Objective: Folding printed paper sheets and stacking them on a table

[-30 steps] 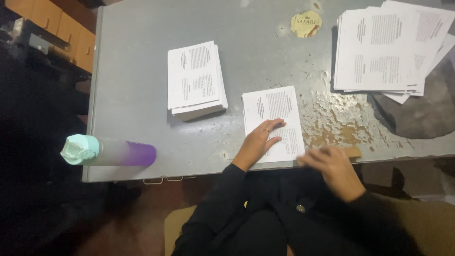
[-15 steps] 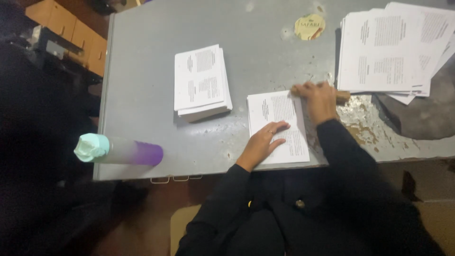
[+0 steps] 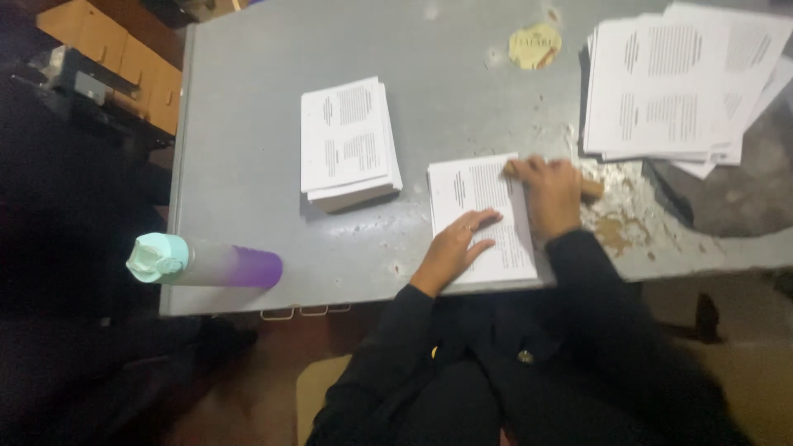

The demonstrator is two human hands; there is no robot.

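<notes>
1. The person, in dark sleeves, is sitting at the near edge of a grey, scuffed metal tabletop (image 3: 248,165).
2. The left hand (image 3: 456,248) is lying flat, fingers spread, pressing down on a folded white printed paper sheet (image 3: 479,216) that is resting near the tabletop's near edge, in front of the person.
3. The right hand (image 3: 552,192) is lying over the right edge of that same sheet, fingers curled around a short brown wooden stick (image 3: 591,188) that is pressed against the paper's far right part; one end of the stick is showing at the right of the hand, the other at its left.
4. A neat pile of folded white printed sheets (image 3: 347,142) is sitting to the left of the folded sheet, a little farther away and apart from it.
5. A loose, larger stack of unfolded white printed pages (image 3: 686,83) is lying at the far right, fanned unevenly.
6. A round yellowish sticker (image 3: 534,45) is showing on the tabletop at the far side, between the two piles.
7. A bottle with a mint-green cap and a purple body (image 3: 202,263) is lying on its side at the near left corner, well apart from the hands.
8. Worn, flaking patches are showing just right of the right hand.
</notes>
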